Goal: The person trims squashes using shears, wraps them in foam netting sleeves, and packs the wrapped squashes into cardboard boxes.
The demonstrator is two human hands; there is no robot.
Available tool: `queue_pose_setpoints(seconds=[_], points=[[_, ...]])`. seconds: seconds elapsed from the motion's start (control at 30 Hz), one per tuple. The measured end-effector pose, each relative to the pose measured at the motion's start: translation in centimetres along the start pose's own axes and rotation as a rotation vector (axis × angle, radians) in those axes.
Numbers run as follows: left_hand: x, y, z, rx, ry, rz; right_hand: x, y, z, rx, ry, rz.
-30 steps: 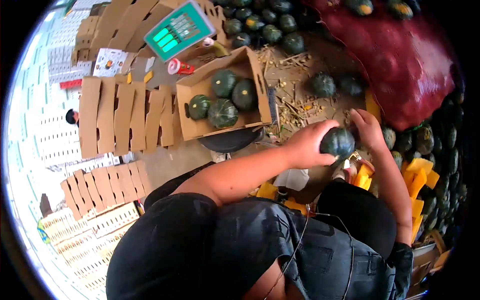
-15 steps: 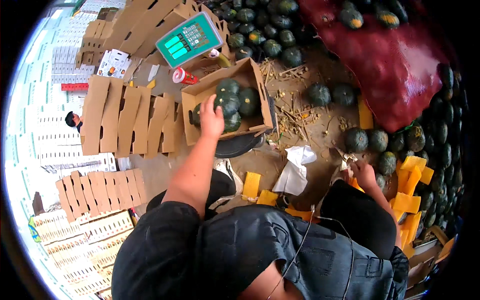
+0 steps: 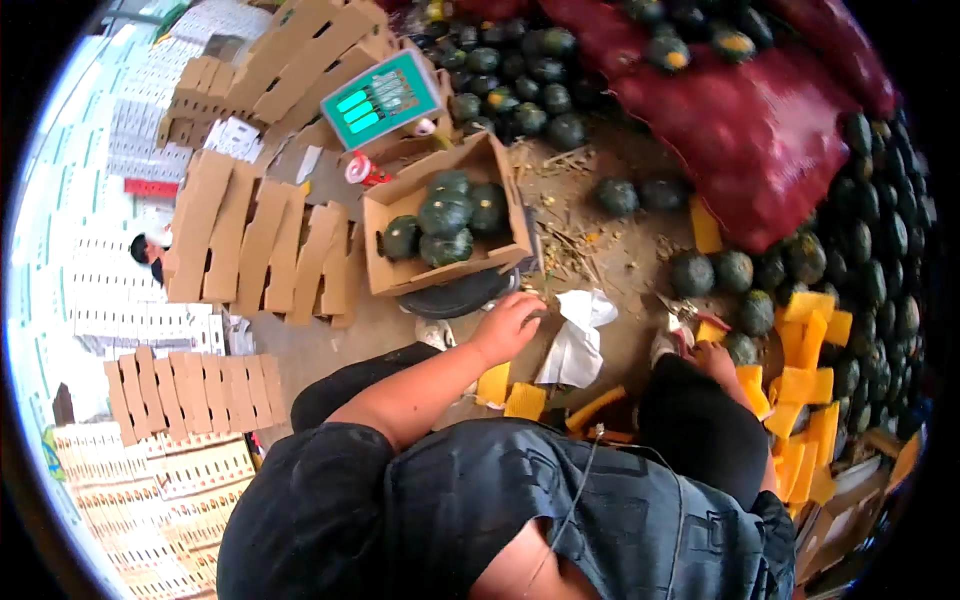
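Observation:
My left hand (image 3: 508,326) is held over the floor just in front of the cardboard box, its fingers loosely stretched and nothing visible in them. Several dark green squashes (image 3: 446,212) sit inside that open box (image 3: 385,276), which rests on a round black support (image 3: 462,296). White paper (image 3: 578,340) lies crumpled just right of my left hand. My right hand (image 3: 712,360) is low beside my right shoe, fingers curled and partly hidden. A slim reddish piece (image 3: 716,323) shows by its fingertips; what it belongs to is unclear.
A scale display (image 3: 382,98) stands behind the box, with a red cup (image 3: 364,170) beside it. Folded cartons (image 3: 255,245) line the left. Loose squashes (image 3: 692,273), a red mesh sack (image 3: 740,130) and yellow foam sleeves (image 3: 805,385) are on the right. Plant scraps (image 3: 572,235) litter the floor.
My left hand has left the squashes in the box and come back toward me, to the right. A squash at the box's left side now shows fully. The whole view has shifted slightly.

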State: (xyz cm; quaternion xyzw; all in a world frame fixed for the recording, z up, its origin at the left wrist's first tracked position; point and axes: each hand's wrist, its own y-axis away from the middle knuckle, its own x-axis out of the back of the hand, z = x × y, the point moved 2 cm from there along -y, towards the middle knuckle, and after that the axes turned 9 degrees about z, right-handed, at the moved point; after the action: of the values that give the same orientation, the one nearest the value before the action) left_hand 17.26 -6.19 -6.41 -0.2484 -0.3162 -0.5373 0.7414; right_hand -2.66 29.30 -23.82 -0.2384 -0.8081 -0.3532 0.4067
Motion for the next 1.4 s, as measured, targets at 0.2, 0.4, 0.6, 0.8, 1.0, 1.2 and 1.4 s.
queue_pose_setpoints(seconds=[0.2,0.4,0.6,0.8,1.0,1.2,1.4], points=[[0.4,0.3,2.5,0.110,-0.082,-0.164,0.6,1.3,-2.4,-0.074,-0.220,0.144],[-1.4,-1.5,3.2,0.144,-0.143,-0.305,9.0,2.5,-0.2,-0.114,-0.456,0.605],[-4.0,-4.0,2.8,0.297,-0.114,-0.447,16.5,-4.0,10.4,-0.347,-0.462,1.130],[-4.9,-7.3,2.0,0.343,-0.111,-0.489,20.9,-9.9,11.2,-0.582,-0.272,0.575],[-6.0,-9.9,2.9,0.305,-0.131,-0.438,18.2,-8.4,13.3,-0.538,-0.545,0.717],[-7.8,-10.7,5.0,0.508,0.083,-0.505,14.3,-5.2,10.5,-0.485,-1.548,0.709],[-13.5,-18.2,15.3,0.370,0.610,-0.550,16.8,-3.1,2.7,-0.096,-1.674,0.558]])
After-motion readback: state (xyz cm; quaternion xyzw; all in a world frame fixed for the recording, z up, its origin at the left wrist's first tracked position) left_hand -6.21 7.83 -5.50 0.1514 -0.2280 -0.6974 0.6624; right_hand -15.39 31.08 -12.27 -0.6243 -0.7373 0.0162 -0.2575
